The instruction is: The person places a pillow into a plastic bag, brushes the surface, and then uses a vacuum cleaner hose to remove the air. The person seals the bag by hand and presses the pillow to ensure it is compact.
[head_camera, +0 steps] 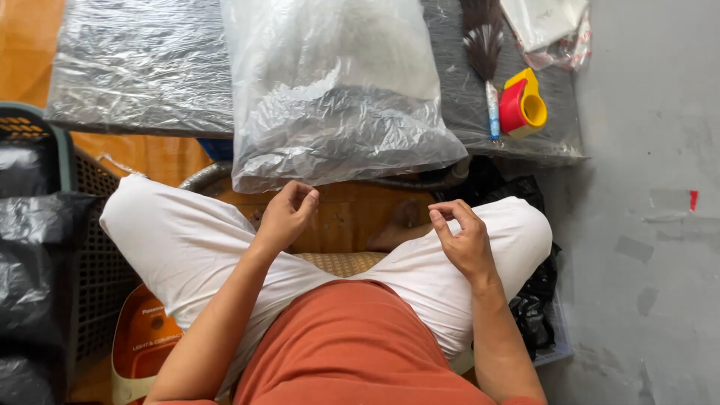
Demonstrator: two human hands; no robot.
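I sit cross-legged in white trousers and an orange top. My left hand (pixel 287 215) hovers above my left knee with fingers curled and thumb touching fingertips; nothing shows in it. My right hand (pixel 463 237) rests over my right thigh, fingers pinched together the same way, with nothing visible between them. Just beyond both hands a large clear plastic bag (pixel 330 90) with pale contents hangs over the edge of a low dark table (pixel 142 67) wrapped in plastic film.
A red and yellow tape dispenser (pixel 523 103) and a small brush (pixel 486 52) lie on the table's right part. A dark basket with black plastic bags (pixel 34 247) stands at left. An orange and white appliance (pixel 142 341) sits by my left hip. Grey floor (pixel 645 225) at right.
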